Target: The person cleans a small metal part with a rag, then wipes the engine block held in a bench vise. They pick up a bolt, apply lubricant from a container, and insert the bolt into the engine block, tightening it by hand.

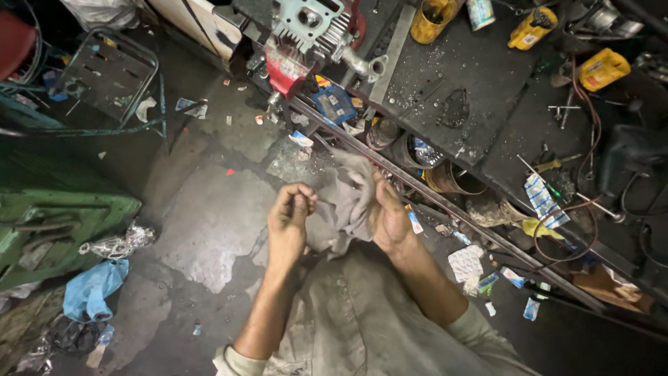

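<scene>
One crumpled grey cloth rag (pixel 348 202), soft and creased, with dull staining across its folds. It is held in mid-air above the concrete floor, not resting on any surface. The upper part is bunched into loose folds; the lower part hangs down in a limp flap. The rag lies between the two hands, its right edge gathered against the palm and fingers of the right hand (pixel 388 217). A thin, small, pale item (pixel 314 202) runs from the pinched fingertips of the left hand (pixel 290 219) towards the rag; it meets the rag's left edge. Its material and shape cannot be determined: too small and partly covered.
</scene>
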`<action>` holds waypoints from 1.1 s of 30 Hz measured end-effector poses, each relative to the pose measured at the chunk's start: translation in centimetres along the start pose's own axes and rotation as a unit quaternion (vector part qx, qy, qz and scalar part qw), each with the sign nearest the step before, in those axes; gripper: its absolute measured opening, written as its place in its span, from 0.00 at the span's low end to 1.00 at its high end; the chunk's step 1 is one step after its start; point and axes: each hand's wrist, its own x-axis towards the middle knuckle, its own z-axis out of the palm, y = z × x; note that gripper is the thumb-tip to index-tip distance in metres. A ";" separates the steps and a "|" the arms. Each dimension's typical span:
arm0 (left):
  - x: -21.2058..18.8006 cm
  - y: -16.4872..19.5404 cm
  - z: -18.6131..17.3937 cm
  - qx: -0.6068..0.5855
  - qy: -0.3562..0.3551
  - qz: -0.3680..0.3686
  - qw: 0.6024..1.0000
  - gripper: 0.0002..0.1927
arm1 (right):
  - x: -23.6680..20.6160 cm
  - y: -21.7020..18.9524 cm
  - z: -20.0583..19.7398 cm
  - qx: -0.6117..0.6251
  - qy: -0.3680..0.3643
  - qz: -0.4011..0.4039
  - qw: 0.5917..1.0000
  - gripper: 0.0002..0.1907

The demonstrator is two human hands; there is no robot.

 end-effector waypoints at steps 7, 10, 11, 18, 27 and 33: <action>-0.1 2.4 -1.1 0.264 -0.206 0.070 0.940 0.23 | -0.9 0.0 -1.1 -0.009 -0.002 -0.021 1.000 0.23; 0.1 1.1 -1.3 0.200 -0.208 0.035 0.957 0.15 | -0.6 -0.5 -0.8 -0.116 0.058 -0.007 0.991 0.20; 0.3 0.5 -1.3 0.179 -0.184 0.006 0.966 0.13 | -0.5 -0.9 -0.7 -0.154 0.047 -0.014 0.987 0.17; 1.9 -0.5 -4.7 0.192 -0.068 -0.063 0.977 0.12 | -0.4 -3.1 -0.9 -0.120 0.051 -0.091 0.987 0.07; 1.7 4.6 -1.9 0.287 -0.203 0.135 0.926 0.21 | -0.5 -1.3 -0.8 -0.133 0.023 -0.011 0.991 0.09; 3.1 3.6 -0.5 0.263 -0.188 0.181 0.929 0.25 | -0.4 -1.6 -2.5 -0.090 0.031 -0.009 0.995 0.14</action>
